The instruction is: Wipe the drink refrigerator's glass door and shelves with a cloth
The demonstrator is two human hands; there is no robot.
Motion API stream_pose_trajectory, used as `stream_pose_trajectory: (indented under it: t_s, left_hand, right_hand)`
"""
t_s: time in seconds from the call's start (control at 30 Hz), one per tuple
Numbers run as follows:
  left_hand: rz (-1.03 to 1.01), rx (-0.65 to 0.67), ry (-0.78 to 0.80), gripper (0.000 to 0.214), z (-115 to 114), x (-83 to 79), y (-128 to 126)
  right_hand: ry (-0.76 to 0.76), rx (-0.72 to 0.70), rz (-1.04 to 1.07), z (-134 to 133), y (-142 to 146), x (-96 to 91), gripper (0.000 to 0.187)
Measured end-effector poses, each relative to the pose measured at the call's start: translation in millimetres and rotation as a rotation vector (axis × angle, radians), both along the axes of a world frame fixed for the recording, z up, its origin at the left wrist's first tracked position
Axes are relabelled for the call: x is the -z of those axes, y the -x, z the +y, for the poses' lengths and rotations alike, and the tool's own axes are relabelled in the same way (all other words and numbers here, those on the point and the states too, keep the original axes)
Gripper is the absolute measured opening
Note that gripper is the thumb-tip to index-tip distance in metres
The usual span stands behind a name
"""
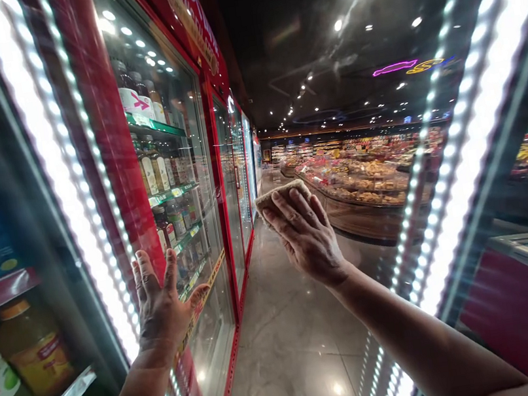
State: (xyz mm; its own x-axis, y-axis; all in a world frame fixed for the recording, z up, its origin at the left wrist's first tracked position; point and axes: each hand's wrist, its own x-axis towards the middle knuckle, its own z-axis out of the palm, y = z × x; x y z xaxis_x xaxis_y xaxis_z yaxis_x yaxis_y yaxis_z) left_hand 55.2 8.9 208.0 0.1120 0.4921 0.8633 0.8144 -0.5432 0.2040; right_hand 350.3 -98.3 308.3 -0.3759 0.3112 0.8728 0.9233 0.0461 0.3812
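My right hand (310, 234) lies over a folded beige cloth (283, 194), fingers stretched across its top; it appears to press the cloth on a clear glass pane in front of me. To the left, my left hand (164, 305) is open with its fingers spread and holds nothing. It is beside a bright LED strip (71, 207) and in front of a red cooler frame; whether its palm touches the glass, I cannot tell.
Close on the left, bottles (33, 348) stand on cooler shelves. Red-framed glass coolers (219, 198) with more bottles line the aisle. Another LED strip (464, 181) slants on the right, perhaps a reflection. Beyond are the tiled floor (283, 327) and a curved food display (364, 176).
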Motion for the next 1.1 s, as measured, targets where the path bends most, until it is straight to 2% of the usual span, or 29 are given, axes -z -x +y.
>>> stream_pose_trajectory:
  t_s: [0.2, 0.4, 0.57, 0.77, 0.97, 1.1]
  left_hand:
    - [0.015, 0.001, -0.002, 0.095, 0.0, -0.1, 1.7]
    - [0.026, 0.022, -0.004, 0.094, 3.6, 2.5, 6.2]
    - [0.029, 0.034, 0.012, 0.091, 2.6, 1.8, 8.6]
    - [0.06, 0.037, 0.018, 0.1, 6.6, 5.7, 15.0]
    - [0.083, 0.028, 0.044, 0.106, 7.0, 4.8, 19.6]
    - [0.081, 0.014, 0.099, 0.105, 7.2, 2.9, 21.6]
  right_hand:
    - [-0.104, 0.023, 0.103, 5.5, 7.0, -16.2, 0.059]
    - [0.046, -0.053, -0.038, 9.6, 18.5, -7.3, 0.06]
    - [-0.029, -0.032, 0.117, 18.5, 32.2, -13.0, 0.06]
    - [0.139, -0.144, -0.046, 26.7, 54.2, -0.8, 0.064]
    - [0.041, -0.081, 0.142, 39.2, 66.7, -22.8, 0.064]
    - [0.094, -0.162, -0.04, 47.3, 80.5, -20.1, 0.058]
